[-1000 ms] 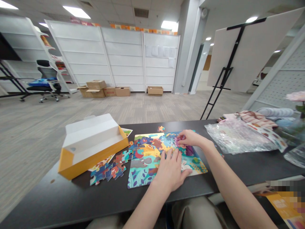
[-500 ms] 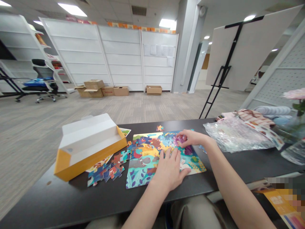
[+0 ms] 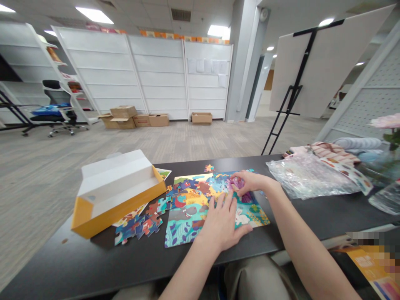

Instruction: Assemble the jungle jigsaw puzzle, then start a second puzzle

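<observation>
Puzzle point(image 3: 187, 221): bright blue, green, yellow and red, with leaf shapes and animals
Loose pieces point(image 3: 137, 225): blue, red and orange bits
Box point(image 3: 117, 183): white inside, yellow-orange outside
Surface point(image 3: 62, 262): dark grey, almost black
Cloth point(image 3: 331, 151): pink and white stripes
Flower point(image 3: 386, 121): pale pink
Shelves point(image 3: 159, 75): white
Cardboard boxes point(image 3: 123, 111): brown
Floor point(image 3: 175, 139): grey with light and dark streaks
Chair point(image 3: 51, 84): black, with a blue thing on the seat

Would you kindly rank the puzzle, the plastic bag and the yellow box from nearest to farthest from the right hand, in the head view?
1. Jigsaw puzzle: under the right hand, touching it.
2. Clear plastic bag: to the hand's right on the table.
3. Yellow box: far left on the table.
</observation>
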